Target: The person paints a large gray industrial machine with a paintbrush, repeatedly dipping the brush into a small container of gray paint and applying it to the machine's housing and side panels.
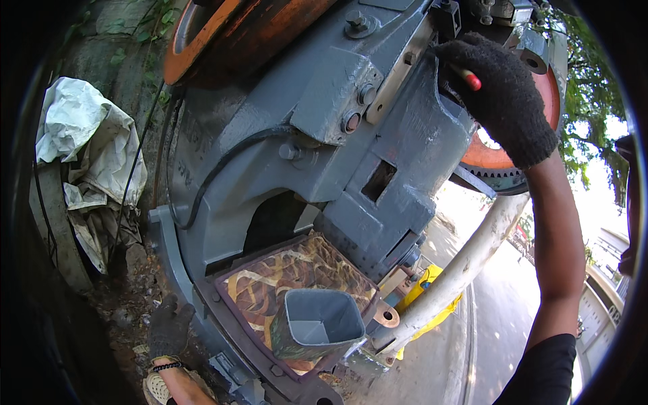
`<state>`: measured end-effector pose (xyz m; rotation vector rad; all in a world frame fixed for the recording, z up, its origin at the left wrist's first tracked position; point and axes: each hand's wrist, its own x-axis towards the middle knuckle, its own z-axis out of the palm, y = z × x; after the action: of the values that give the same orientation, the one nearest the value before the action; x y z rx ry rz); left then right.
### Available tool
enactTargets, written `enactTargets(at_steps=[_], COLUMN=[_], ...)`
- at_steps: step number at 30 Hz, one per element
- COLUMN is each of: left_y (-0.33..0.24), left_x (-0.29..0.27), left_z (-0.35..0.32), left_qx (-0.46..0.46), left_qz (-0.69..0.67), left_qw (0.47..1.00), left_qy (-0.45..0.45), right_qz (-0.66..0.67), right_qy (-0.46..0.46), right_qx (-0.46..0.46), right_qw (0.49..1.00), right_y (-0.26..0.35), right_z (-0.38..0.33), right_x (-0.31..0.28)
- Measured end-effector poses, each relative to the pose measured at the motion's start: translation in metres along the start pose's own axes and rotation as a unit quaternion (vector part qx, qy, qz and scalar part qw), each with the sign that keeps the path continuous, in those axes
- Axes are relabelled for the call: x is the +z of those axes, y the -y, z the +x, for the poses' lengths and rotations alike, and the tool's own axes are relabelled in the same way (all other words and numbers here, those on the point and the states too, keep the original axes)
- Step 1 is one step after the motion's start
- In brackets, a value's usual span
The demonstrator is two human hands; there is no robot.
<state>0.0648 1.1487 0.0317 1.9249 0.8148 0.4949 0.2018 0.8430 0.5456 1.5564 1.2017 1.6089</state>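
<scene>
My right hand [503,94], in a dark knitted glove, is raised at the upper right against the grey-painted machine [398,162]. Its fingers are closed round a paintbrush [470,79]; only the red-tipped handle shows, and the working end is hidden behind the glove and the machine. Down at the lower left, my left hand [170,329] hangs beside the machine's base in a similar glove, fingers loosely apart and nothing visible in them. A squarish container [324,317], grey inside, stands on the patterned cloth-covered plate [253,287] between my hands.
An orange-rimmed wheel [223,40] projects at the top, and an orange toothed wheel [493,158] sits behind my right wrist. A black cable [223,162] curves across the machine. Crumpled pale sheeting [94,148] lies at left. A pale pole [466,263] slants beside a yellow bag [432,307].
</scene>
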Motion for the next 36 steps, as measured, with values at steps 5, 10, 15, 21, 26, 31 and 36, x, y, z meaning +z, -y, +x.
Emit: enactTargets(at_steps=[5, 10, 15, 21, 26, 31, 36], left_y=[0.001, 0.006, 0.010, 0.014, 0.011, 0.004, 0.003], left_x=[0.003, 0.003, -0.002, -0.001, -0.002, -0.004, -0.006], left_z=[-0.001, -0.002, -0.002, 0.000, -0.001, 0.000, -0.001], left_qx=[0.010, 0.014, 0.018, 0.035, 0.026, 0.020, -0.006], left_qz=[0.018, 0.010, 0.001, 0.029, 0.036, 0.021, -0.006], left_qw=[1.000, 1.000, 1.000, 0.999, 0.999, 0.999, 1.000], left_qy=[-0.004, -0.018, -0.019, -0.027, -0.012, -0.020, 0.005], right_qz=[-0.045, 0.085, 0.369, 0.274, 0.129, 0.187, -0.055], right_qy=[0.100, 0.221, 0.082, 0.056, -0.080, -0.082, -0.053], right_qx=[-0.062, -0.123, 0.080, 0.279, 0.205, 0.232, -0.021], right_qw=[0.992, 0.964, 0.922, 0.919, 0.967, 0.951, 0.997], right_y=[0.035, 0.098, 0.094, 0.046, -0.014, -0.028, 0.018], right_z=[-0.016, -0.045, -0.041, -0.019, 0.004, 0.017, 0.004], right_x=[0.018, 0.011, -0.002, 0.037, 0.058, 0.047, 0.039])
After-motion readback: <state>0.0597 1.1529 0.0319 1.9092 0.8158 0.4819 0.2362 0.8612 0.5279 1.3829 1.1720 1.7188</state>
